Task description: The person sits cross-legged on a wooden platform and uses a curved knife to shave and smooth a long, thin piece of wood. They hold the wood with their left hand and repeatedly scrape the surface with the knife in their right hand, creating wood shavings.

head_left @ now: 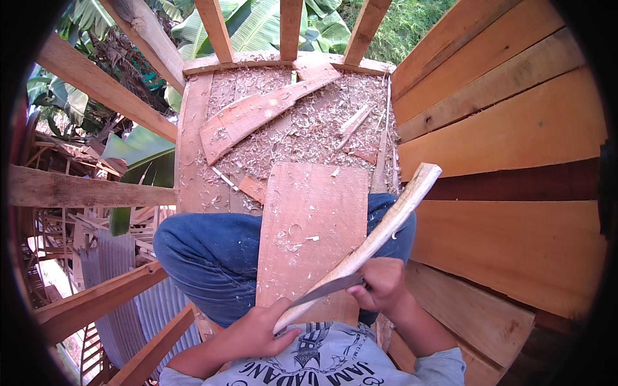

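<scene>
A long, slightly curved strip of pale wood [393, 220] slants from my lap up to the right, its bark-coloured side partly showing. My left hand [262, 329] is closed around its lower end, close to my shirt. In my right hand [382, 285] is the handle of a knife, mostly covered by my fingers. The dark knife blade [328, 287] lies across the strip and points left, its tip reaching my left hand. Whether the left fingers also touch the tip is hard to tell. Beneath the strip, a wide flat board [315, 212] rests across my crossed legs, dotted with shavings.
Wood shavings [309, 122] cover the plank floor ahead, with a large cut board [257, 119] and small offcuts [253, 188] among them. Stacked planks [508, 225] form a wall at my right. Spaced wooden bars [93, 186] stand at left and front, with banana leaves beyond.
</scene>
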{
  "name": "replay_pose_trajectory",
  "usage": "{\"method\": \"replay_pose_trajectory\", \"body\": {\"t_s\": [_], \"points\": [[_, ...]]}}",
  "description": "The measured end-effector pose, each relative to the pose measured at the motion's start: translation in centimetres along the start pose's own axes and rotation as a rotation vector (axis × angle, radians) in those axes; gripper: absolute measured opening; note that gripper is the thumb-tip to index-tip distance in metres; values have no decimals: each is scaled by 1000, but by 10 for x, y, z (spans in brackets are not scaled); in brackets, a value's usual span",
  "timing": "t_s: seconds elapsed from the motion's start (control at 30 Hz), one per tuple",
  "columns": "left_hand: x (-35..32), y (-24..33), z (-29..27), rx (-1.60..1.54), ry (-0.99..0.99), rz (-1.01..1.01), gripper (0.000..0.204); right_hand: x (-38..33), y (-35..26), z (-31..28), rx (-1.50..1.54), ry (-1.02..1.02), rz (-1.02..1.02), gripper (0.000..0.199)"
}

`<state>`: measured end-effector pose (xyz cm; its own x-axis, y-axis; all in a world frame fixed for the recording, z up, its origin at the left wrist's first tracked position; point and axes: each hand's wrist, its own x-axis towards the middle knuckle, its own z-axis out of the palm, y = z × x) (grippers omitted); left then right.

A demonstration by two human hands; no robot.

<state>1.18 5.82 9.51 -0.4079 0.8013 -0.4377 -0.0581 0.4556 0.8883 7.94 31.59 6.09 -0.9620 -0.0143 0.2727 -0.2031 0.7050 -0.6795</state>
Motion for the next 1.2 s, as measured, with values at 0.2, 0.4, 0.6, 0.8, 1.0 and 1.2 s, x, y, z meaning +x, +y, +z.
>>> {"method": "replay_pose_trajectory", "body": {"t_s": [0.2,0.4,0.6,0.8,1.0,1.2], "points": [[4,1,-2,-11,-36,-9,40,2,12,-1,54,166,2,46],[4,1,-5,-8,-17,-73,38,7,35,-12,56,239,249,43],[0,-6,0,20,-27,-61,39,6,21,-4,285,245,402,44],[3,-4,-1,26,-17,-19,38,5,11,-3,115,66,50,46],[3,7,-3,7,-50,-114,38,1,20,-1,284,238,298,42],[4,4,-8,45,-17,-130,36,19,43,-12,85,228,285,48]]}}
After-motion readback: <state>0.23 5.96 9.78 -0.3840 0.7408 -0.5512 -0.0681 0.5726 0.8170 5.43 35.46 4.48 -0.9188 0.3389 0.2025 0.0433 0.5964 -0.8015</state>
